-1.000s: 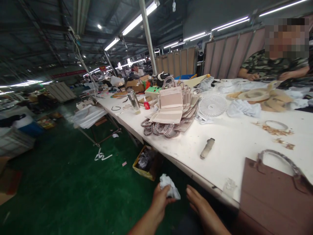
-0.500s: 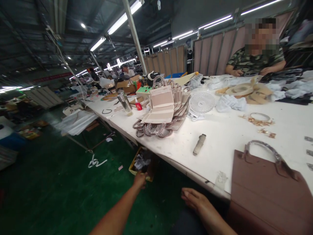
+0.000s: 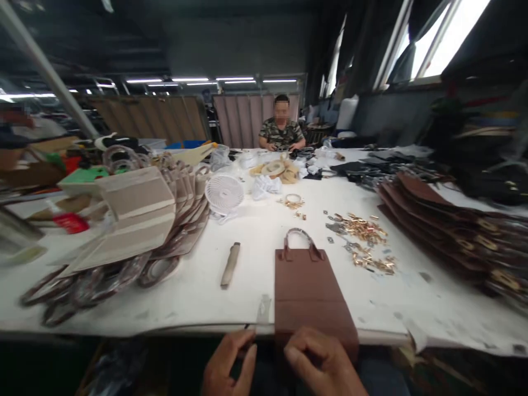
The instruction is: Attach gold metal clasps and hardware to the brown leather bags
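Observation:
A flat brown handbag piece (image 3: pixel 307 286) with a wrapped top handle lies on the table, its lower part hanging over the near edge. My right hand (image 3: pixel 322 360) is in front of that lower part, fingers curled in; whether they grip anything is hidden. My left hand (image 3: pixel 231 360) is just left of the bag at the table edge, thumb apart from the bent fingers and nothing visible between them. A small clear plastic piece (image 3: pixel 264 308) lies above the left hand. Farther up lies a wrapped, knife-like tool (image 3: pixel 230 265).
Pale bag pieces (image 3: pixel 140 203) are stacked at left, beside a white fan (image 3: pixel 225 192) and a red bottle (image 3: pixel 71 221). Gold metal fittings (image 3: pixel 365 228) lie scattered right of the bag. A brown stack (image 3: pixel 445 236) stands far right. A co-worker (image 3: pixel 281 132) sits across the table.
The view has swung right, towards the table and bag. My left hand has come away from the yellow box under the table to the table edge; my right hand is now at the bag.

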{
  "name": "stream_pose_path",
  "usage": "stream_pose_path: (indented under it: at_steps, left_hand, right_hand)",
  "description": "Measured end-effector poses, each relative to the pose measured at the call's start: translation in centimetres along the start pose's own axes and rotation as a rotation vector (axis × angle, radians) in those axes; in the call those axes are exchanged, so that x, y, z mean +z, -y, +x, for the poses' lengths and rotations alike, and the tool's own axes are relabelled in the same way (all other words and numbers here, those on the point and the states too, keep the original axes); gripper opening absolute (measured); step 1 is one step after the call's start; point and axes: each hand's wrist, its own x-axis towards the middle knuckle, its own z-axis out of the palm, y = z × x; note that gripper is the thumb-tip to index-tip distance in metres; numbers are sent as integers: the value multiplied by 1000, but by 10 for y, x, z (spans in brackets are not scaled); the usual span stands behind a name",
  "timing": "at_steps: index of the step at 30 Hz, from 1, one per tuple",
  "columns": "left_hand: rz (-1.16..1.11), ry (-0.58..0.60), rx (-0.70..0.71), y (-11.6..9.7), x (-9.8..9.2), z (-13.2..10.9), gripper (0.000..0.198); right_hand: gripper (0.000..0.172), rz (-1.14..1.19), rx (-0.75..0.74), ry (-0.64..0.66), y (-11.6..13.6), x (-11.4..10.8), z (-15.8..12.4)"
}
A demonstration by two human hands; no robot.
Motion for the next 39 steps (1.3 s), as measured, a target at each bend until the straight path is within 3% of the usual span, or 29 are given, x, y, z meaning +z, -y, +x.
stream_pose_path:
  at_steps: [4, 8, 11, 14, 20, 26, 30, 34, 37, 39]
  left_hand:
    - [142, 17, 316, -34, 31, 64, 33]
    - [260, 149, 421, -40, 71, 102, 40]
    - [311, 268, 464, -36, 96, 114, 42]
    - [355, 271, 491, -31, 113, 121, 42]
    - [373, 269, 466, -29, 126, 131, 44]
    - [358, 232, 482, -28, 124, 131, 44]
    - [353, 223, 494, -24, 124, 130, 44]
    - [340, 237, 469, -19, 123, 128, 45]
    - [310, 275, 445, -18, 121, 127, 46]
    - [288, 285, 430, -19, 120, 126, 45]
  right_hand:
    - [34, -154, 37, -315, -11, -70, -6]
    - [35, -262, 162, -489, -33, -129, -16]
    - [36, -286, 228, -630, -46, -171, -23]
    - [37, -390, 300, -715, -59, -211, -24]
    - [32, -656, 356, -769, -85, -270, -2]
    - [20, -778, 418, -757, -97, -277, 23]
    - [16, -767, 411, -768, -95, -273, 23]
    - [23, -668, 329, -752, -82, -268, 18]
    - [28, -447, 221, -739, -60, -247, 22]
    - [30, -261, 184, -662, -41, -218, 32]
